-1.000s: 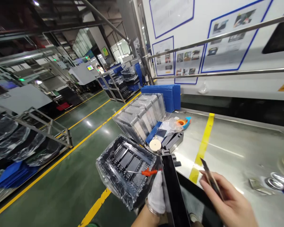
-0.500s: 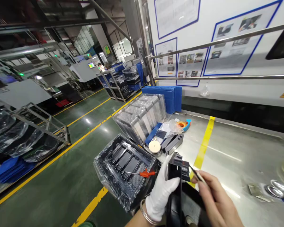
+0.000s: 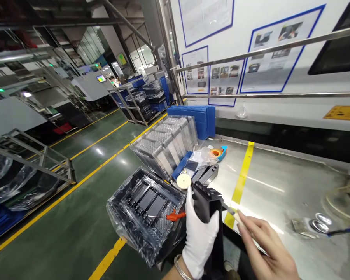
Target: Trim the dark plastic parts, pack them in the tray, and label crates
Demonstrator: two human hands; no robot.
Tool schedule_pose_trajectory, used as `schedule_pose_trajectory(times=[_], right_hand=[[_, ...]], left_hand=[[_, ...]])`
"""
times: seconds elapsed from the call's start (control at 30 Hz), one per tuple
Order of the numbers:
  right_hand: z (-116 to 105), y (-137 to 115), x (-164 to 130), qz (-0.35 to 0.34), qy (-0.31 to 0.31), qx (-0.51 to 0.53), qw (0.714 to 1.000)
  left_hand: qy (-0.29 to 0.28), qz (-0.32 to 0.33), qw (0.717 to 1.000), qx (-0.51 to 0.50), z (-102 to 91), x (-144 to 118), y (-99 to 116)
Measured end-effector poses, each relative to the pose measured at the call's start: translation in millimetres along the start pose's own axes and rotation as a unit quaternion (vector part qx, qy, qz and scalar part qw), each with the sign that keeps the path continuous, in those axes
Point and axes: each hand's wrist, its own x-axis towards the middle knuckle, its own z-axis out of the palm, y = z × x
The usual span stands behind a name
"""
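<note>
Our gloved left hand (image 3: 200,233) has its grip clamped around the black part (image 3: 206,202), held upright over the tabletop (image 3: 280,194) edge. Our bare right hand (image 3: 265,249), at 3 o'clock of it, pinches a thin blade (image 3: 229,210) against the part's top. The wrapped tray (image 3: 146,210) sits at 9 o'clock; open steel lies at 2 o'clock.

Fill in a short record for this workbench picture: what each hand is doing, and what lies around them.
left hand: white glove, gripping an upright black plastic part
right hand: bare, fingers pinching a thin blade tool against that part
beside the left hand: bagged tray of black parts, orange-handled screwdriver on it
bench: steel, with a yellow stripe
further back: clear tray stack
</note>
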Motion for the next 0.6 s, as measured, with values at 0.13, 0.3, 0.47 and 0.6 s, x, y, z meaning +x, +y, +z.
schedule_pose_trajectory(times=[0.13, 0.3, 0.47, 0.6], right_hand=[[-4.9, 5.7, 9.7, 0.003, 0.008, -0.041, 0.999], [-37.9, 18.1, 37.0, -0.015, 0.024, -0.054, 0.998], [-69.6, 3.3, 67.5, -0.133, -0.068, -0.052, 0.987], [-81.7, -3.0, 89.3, -0.267, -0.117, -0.13, 0.948]], left_hand=[[-0.026, -0.009, 1.0, 0.008, -1.4, 0.4, -1.1], [-0.23, -0.183, 0.943, -0.159, -15.5, 8.9, 8.4], [-0.369, -0.429, 0.789, -0.242, -7.1, 9.8, 17.0], [-0.361, -0.394, 0.81, -0.242, 12.9, -4.7, 12.4]])
